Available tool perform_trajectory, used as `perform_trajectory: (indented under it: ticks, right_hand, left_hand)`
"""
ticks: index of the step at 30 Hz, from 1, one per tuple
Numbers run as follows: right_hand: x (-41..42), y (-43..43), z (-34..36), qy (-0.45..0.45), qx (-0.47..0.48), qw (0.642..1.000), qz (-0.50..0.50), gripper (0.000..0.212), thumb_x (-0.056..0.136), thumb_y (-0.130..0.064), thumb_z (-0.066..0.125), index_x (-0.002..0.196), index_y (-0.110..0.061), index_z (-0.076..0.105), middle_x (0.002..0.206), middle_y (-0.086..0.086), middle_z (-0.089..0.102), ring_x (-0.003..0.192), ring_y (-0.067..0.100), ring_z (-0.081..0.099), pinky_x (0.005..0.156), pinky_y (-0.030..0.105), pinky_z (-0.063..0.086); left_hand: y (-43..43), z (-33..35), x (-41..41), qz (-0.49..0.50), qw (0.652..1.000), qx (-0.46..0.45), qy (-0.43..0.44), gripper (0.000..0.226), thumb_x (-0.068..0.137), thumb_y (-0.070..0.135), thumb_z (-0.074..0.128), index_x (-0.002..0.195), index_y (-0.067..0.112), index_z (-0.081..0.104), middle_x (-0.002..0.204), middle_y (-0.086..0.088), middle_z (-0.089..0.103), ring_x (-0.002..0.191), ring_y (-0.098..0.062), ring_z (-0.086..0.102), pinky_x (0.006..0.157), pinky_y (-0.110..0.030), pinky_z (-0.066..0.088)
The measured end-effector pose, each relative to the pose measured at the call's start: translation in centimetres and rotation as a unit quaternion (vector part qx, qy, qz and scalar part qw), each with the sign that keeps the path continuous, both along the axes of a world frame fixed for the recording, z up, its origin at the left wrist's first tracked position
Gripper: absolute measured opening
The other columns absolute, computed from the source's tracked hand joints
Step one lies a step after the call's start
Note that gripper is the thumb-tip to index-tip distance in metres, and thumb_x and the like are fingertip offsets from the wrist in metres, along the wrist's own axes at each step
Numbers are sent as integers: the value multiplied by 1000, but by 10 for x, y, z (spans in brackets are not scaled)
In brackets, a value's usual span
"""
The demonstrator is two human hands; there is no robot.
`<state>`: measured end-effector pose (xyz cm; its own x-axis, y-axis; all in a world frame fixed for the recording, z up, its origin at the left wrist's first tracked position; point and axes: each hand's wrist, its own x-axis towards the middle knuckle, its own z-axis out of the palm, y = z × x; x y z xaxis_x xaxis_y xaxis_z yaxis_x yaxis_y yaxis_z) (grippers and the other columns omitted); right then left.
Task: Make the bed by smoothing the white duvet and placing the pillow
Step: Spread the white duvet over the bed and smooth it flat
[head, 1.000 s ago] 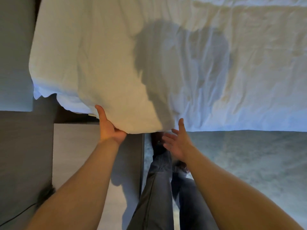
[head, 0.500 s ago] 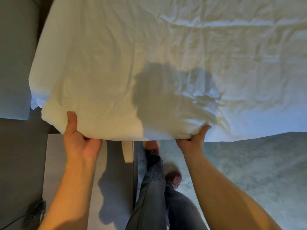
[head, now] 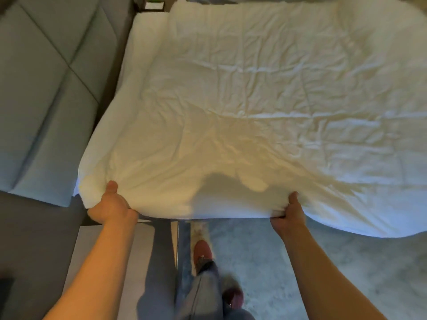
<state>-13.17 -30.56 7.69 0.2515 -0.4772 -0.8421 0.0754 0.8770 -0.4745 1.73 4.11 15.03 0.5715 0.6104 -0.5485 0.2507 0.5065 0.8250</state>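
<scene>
Smoothing the white duvet (head: 254, 107), with the pillow step not yet begun and no pillow in view. Standing at the 6 o'clock edge of the bed, facing across it toward 12 o'clock. Gripping the near hem in two places: left hand (head: 111, 206) at about 7 o'clock, near the duvet's corner, thumb lying on top and fingers tucked beneath, clamped on the cloth; right hand (head: 287, 212) at about 5 o'clock, likewise pinching the edge with its thumb on top. Holding the hem slightly raised between the two hands, so the fabric bellies there and sags lower off toward 4 o'clock. Showing creases over most of the spread, strongest from the centre out to 2 o'clock. Lying close along the grey padded headboard (head: 46, 88) at 9 to 10 o'clock, with pale carpet (head: 335, 262) underfoot.

Judging the next move: pulling the hem taut toward 6 o'clock, probably with a shake to flatten the far creases, then laying it down level with the mattress edge. Needing even tension from both hands, lest the corner at 7 o'clock drag askew.
</scene>
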Motion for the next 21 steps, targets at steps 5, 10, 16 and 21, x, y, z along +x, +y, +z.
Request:
perform_trajectory:
  ticks: [5,10,16,21]
  right_hand:
    - [-12,0,62,105,-93,990,-6,28,98,-45,67,98,-19,58,78,-2,60,62,14,60,47,26,49]
    - [-33,2,101,102,-162,981,9,30,97,-46,68,86,-19,60,87,0,65,75,16,64,61,34,51]
    - [55,-46,144,115,-247,962,8,29,95,-44,66,88,-16,61,87,-2,65,75,18,63,67,35,52]
    - [176,-117,164,149,-315,937,-9,46,98,-39,59,100,7,57,103,17,65,89,29,64,74,44,52]
  left_hand:
    - [7,39,-7,42,993,105,-41,52,71,25,81,121,28,65,117,8,71,101,-12,73,87,-43,62]
    - [23,55,-24,-13,984,176,-33,26,80,32,79,104,32,70,110,13,72,100,-10,72,88,-42,61]
    - [-27,100,65,-82,976,203,-15,46,82,42,74,117,14,67,123,-17,68,113,-35,67,99,-61,53]
    - [-112,149,198,-61,988,117,-82,48,89,15,65,133,-4,57,130,-25,64,105,-26,70,88,-39,60]
